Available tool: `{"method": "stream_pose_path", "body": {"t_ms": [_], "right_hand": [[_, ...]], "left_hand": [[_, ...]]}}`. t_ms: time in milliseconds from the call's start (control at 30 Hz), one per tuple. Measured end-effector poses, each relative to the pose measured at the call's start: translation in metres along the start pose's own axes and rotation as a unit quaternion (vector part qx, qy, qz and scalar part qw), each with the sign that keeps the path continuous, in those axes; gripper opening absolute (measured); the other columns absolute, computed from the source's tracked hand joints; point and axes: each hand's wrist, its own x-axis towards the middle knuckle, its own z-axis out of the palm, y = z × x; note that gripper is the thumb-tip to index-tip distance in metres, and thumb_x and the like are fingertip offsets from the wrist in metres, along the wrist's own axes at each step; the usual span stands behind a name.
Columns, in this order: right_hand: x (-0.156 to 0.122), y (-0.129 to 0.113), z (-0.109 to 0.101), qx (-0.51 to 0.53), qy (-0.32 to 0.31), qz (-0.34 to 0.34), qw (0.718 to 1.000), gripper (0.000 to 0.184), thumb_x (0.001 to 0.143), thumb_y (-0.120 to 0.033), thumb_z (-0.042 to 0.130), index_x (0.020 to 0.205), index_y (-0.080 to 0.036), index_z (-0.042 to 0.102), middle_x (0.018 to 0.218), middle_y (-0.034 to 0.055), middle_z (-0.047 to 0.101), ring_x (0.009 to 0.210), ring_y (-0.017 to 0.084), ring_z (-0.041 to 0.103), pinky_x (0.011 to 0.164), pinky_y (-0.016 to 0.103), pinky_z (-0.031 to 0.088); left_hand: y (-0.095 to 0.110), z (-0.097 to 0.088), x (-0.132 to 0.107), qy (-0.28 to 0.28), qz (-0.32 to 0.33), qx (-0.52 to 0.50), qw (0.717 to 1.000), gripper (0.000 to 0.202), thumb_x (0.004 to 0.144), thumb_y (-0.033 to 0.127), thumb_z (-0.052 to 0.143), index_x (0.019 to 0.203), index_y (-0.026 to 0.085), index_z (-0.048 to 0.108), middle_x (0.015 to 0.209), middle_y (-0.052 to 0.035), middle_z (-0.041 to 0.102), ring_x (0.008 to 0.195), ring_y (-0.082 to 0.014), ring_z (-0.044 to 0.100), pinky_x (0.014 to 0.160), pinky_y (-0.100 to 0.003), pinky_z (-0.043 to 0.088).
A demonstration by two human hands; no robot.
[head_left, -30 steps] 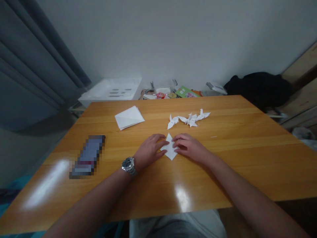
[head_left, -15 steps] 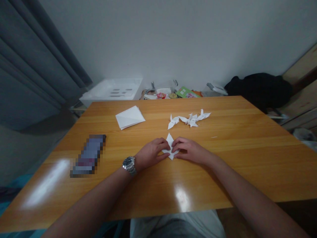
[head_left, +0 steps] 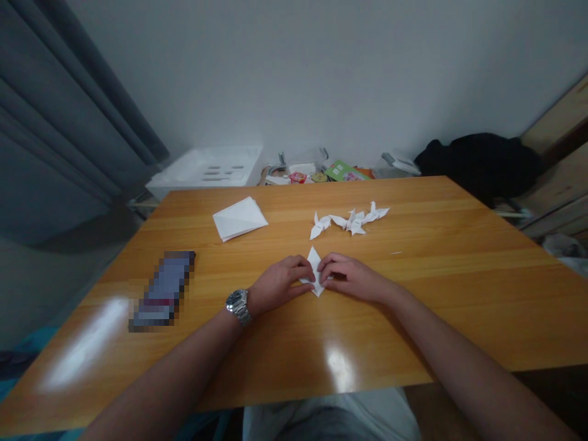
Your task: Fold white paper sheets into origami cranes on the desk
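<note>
Slightly inward, the right edge of the folded paper (head_left: pixel 316 264) has been drawn, pinched by the right hand (head_left: pixel 351 277); on the worktop (head_left: pixel 294 358), its left edge is gripped by the left hand (head_left: pixel 285 280), seemingly for steadiness.

Two hands (head_left: pixel 281 282) (head_left: pixel 356 278), one paper diamond (head_left: pixel 313 260), one watch (head_left: pixel 237 302) show.

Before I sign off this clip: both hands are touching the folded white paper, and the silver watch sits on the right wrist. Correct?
Not quite: the silver watch is on the left wrist, as the head view shows. The left hand and right hand are indeed touching the folded white paper.
</note>
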Motion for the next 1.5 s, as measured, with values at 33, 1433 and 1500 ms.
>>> {"method": "stream_pose_path", "body": {"t_ms": [33,1433,1500], "right_hand": [[0.0,-0.001,0.0,-0.002,0.002,0.0,1.0,0.01,0.095,-0.023,0.06,0.092,-0.019,0.069,0.108,0.007,0.063,0.1,0.018,0.061,0.091,0.033,0.049],[0.008,-0.008,0.014,-0.219,0.097,0.077,0.968,0.014,0.097,-0.02,0.056,0.086,-0.018,0.064,0.09,0.0068,0.062,0.083,0.019,0.06,0.075,0.031,0.048],[0.01,-0.008,0.012,-0.225,0.082,0.093,0.966,0.012,0.095,-0.023,0.061,0.084,-0.018,0.064,0.091,0.0065,0.062,0.082,0.019,0.06,0.074,0.03,0.047]], "left_hand": [[0.001,0.0,0.0,0.0,0.001,0.002,1.0,0.016,0.097,0.031,0.056,0.104,0.023,0.068,0.113,-0.0053,0.062,0.104,-0.0192,0.059,0.094,-0.032,0.048],[0.0,0.011,0.019,0.06,-0.12,0.082,0.988,0.018,0.096,0.028,0.057,0.09,0.017,0.07,0.093,-0.0061,0.065,0.081,-0.0177,0.063,0.074,-0.027,0.049],[0.0,0.011,0.021,0.059,-0.133,0.084,0.986,0.019,0.095,0.027,0.056,0.087,0.017,0.069,0.091,-0.0059,0.065,0.079,-0.0178,0.062,0.071,-0.028,0.048]]}}
